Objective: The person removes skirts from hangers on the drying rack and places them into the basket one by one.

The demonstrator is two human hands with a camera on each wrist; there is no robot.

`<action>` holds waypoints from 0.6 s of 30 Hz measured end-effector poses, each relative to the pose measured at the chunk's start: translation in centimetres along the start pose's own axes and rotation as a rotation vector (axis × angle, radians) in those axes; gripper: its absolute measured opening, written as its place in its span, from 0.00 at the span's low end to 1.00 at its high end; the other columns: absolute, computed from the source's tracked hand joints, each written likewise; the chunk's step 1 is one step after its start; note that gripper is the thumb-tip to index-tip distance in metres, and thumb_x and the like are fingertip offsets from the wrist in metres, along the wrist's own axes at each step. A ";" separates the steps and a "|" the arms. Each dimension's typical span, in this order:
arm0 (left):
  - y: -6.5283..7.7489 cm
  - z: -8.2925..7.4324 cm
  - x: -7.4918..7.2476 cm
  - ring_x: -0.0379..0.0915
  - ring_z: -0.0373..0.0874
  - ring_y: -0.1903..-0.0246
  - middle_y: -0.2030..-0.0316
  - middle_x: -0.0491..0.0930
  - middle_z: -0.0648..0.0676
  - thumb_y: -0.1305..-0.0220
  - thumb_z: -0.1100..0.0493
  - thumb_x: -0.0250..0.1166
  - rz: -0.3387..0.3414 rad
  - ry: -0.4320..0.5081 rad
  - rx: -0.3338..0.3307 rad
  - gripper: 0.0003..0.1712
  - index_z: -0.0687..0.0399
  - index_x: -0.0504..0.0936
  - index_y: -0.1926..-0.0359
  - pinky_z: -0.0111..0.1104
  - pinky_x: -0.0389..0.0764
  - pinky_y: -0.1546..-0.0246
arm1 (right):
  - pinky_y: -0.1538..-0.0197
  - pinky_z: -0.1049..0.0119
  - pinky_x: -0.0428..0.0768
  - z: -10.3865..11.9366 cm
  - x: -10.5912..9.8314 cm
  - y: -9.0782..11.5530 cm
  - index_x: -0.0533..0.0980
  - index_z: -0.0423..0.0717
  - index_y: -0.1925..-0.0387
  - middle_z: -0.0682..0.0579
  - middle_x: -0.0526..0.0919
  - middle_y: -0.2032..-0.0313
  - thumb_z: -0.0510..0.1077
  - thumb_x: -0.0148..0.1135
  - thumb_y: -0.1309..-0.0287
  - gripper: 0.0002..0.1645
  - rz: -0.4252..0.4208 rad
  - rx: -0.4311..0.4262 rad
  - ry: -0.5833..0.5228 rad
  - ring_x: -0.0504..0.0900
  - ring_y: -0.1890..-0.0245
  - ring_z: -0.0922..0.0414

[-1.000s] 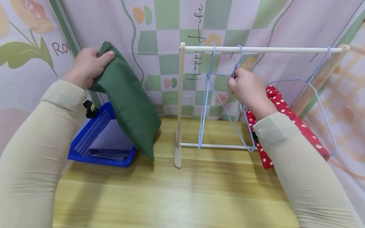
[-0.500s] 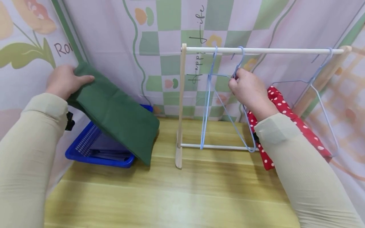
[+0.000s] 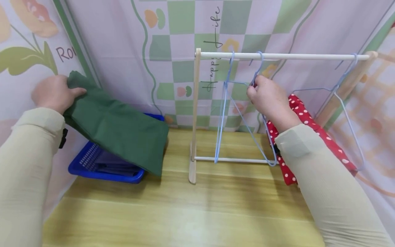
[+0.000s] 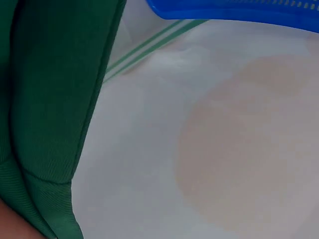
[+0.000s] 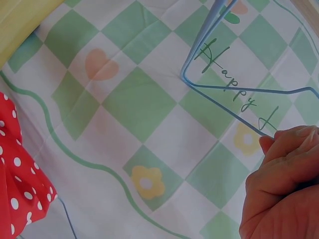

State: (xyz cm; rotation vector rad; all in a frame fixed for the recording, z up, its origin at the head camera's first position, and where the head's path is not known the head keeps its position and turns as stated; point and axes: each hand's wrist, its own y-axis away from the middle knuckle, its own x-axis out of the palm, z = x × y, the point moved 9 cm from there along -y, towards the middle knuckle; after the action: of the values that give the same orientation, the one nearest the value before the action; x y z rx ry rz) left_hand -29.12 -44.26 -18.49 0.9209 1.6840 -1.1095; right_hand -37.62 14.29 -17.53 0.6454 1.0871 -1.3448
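My left hand (image 3: 57,92) grips the upper left corner of a folded green cloth (image 3: 117,127), thumb on top. The cloth slants down to the right above a blue basket (image 3: 106,177), covering much of it. In the left wrist view, the green cloth (image 4: 55,99) fills the left side. My right hand (image 3: 270,97) pinches a blue wire hanger (image 3: 269,138) just below its hook, which is over the rack's white rod (image 3: 308,56). Close up, the right hand (image 5: 284,184) has curled fingers at the hanger's wire.
Another blue hanger (image 3: 219,130) hangs near the rack's left post (image 3: 195,113). At the right end, a red polka-dot cloth (image 3: 327,137) hangs on a further blue hanger (image 3: 350,120). Folded greyish-blue cloth (image 3: 118,168) lies in the basket. A patterned curtain (image 3: 182,20) stands behind the wooden table (image 3: 185,212).
My left hand has moved left and down with the green cloth, which now lies flatter across the basket. The right hand has stayed at the hanger.
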 end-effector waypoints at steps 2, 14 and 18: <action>0.0 0.4 0.2 0.74 0.71 0.70 0.69 0.76 0.76 0.28 0.34 0.59 -0.001 -0.012 -0.007 0.37 0.69 0.74 0.63 0.56 0.72 0.77 | 0.61 0.53 0.74 0.0 0.0 0.0 0.73 0.38 0.44 0.39 0.79 0.54 0.53 0.42 0.22 0.24 -0.001 0.001 0.000 0.75 0.60 0.42; 0.3 0.9 2.1 0.73 0.74 0.75 0.73 0.74 0.79 0.25 0.38 0.60 -0.035 -0.080 -0.008 0.37 0.76 0.76 0.64 0.56 0.70 0.84 | 0.63 0.54 0.73 0.2 -0.1 0.2 0.73 0.39 0.47 0.40 0.78 0.58 0.52 0.42 0.23 0.22 -0.014 -0.012 0.006 0.75 0.63 0.43; 0.5 0.9 2.6 0.73 0.74 0.78 0.76 0.75 0.79 0.25 0.42 0.63 -0.054 -0.083 0.006 0.35 0.77 0.77 0.67 0.56 0.69 0.86 | 0.63 0.54 0.73 0.2 -0.1 0.2 0.73 0.39 0.47 0.40 0.78 0.59 0.52 0.42 0.23 0.23 -0.019 -0.014 0.010 0.75 0.63 0.43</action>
State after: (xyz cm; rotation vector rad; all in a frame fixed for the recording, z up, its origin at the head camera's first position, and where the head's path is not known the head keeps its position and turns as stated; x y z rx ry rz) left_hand -29.32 -44.64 -21.27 0.8265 1.6473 -1.1728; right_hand -37.38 14.23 -17.37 0.6344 1.1121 -1.3502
